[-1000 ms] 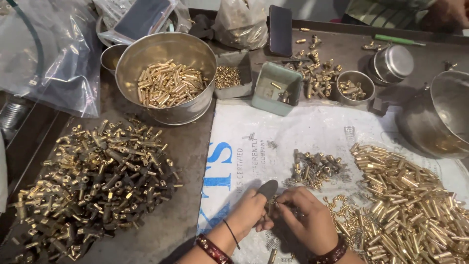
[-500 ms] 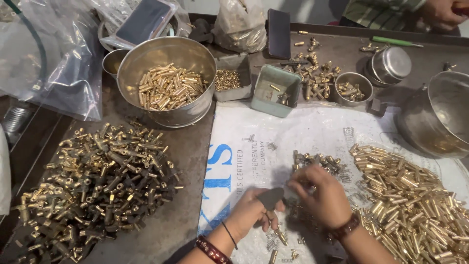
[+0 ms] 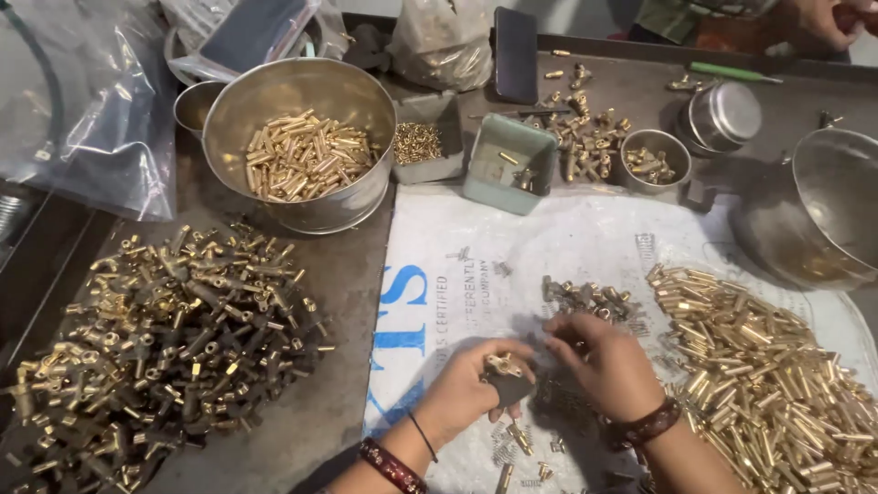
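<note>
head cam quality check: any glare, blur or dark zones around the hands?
Head view: sharp in the middle; the left hand and right hand are slightly soft. Glare shows on the big steel bowl and the plastic bag. Shadow darkens the white sack under the hands, and the left edge is dim. Frame edges bend a little.

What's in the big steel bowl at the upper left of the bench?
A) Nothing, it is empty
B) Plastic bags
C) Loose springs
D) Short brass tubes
D: the bowl holds a heap of short brass tubes, like the tube pile by the right hand.
</note>
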